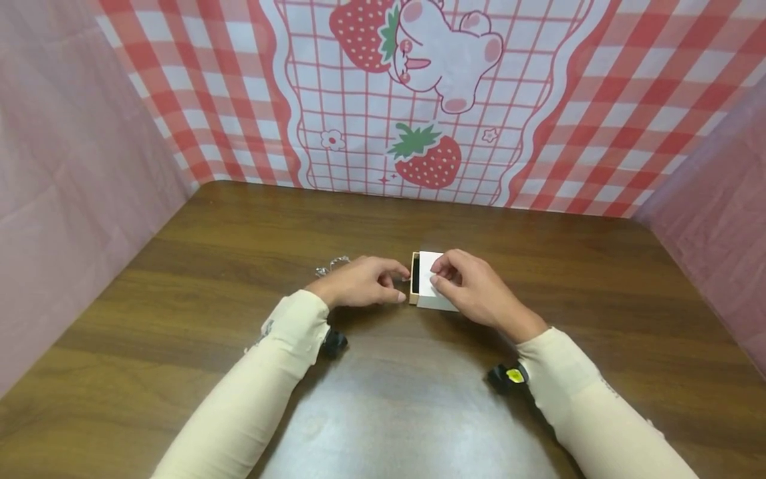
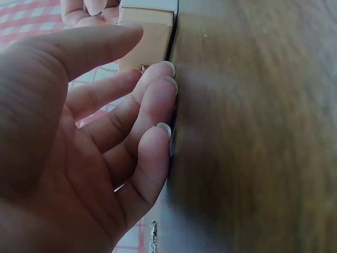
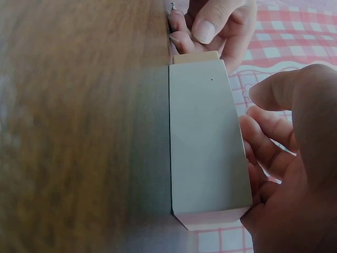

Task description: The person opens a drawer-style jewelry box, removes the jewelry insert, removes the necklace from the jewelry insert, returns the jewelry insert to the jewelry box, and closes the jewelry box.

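A small white box sleeve [image 1: 427, 273] lies on the table with a tan drawer [image 1: 413, 299] sticking a little out of its left end; a black inside shows along the top of that strip. My left hand [image 1: 368, 281] is at the drawer's end, fingers loosely bent, thumb apart from the index finger. In the left wrist view the thumb overlaps the tan drawer end [image 2: 150, 42], and the index fingertip lies right by its edge. My right hand [image 1: 479, 286] rests over the white sleeve [image 3: 208, 137], fingers bent against its top and thumb raised clear of it.
A silver chain [image 1: 323, 271] lies on the wooden table [image 1: 383, 399] behind my left wrist. A red checked cloth with strawberries [image 1: 427, 163] hangs at the table's back edge. Pink cloths [image 1: 66, 153] stand at both sides.
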Demonstrator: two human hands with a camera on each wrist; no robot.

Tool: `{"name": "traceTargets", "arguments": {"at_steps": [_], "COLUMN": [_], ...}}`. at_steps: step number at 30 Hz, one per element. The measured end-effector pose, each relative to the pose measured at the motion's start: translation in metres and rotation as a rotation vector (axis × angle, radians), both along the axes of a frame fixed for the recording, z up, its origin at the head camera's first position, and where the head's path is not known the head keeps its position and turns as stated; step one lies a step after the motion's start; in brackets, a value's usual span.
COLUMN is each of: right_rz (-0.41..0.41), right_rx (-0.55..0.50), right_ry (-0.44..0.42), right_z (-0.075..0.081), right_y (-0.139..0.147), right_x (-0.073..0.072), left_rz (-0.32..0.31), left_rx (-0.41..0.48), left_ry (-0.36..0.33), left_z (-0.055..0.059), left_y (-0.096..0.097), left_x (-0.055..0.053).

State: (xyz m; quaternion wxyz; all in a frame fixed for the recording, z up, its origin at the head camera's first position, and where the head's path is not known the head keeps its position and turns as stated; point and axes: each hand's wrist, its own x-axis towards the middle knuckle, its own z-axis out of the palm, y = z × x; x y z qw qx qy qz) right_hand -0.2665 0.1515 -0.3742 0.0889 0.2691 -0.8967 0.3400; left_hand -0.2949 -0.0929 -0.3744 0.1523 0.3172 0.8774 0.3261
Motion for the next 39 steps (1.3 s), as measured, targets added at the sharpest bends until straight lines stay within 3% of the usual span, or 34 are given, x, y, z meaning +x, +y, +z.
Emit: {"name": "traceTargets", "arguments": {"at_steps": [18, 27, 39], "right_rz": [-0.008, 0.001, 0.001], "right_rx": [0.000, 0.003, -0.015], "right_ry": [-0.006, 0.014, -0.008], "right_z": [0.0037, 0.0057, -0.0029], "right_y": [0.0031, 0.0019, 0.0005], "right_x": [-0.0013, -0.0028, -0.0004], "left_rz": [-0.034, -0.018, -0.025], "left_rx": [-0.058, -0.068, -0.084], "left_ry": [0.075, 0.052, 0.048], "left_z": [0.0025, 0.0061, -0.0021], "left_y": [0.0036, 0.0010, 0.0003], "left_x": [-0.0015, 0.0008, 0.0026]}}
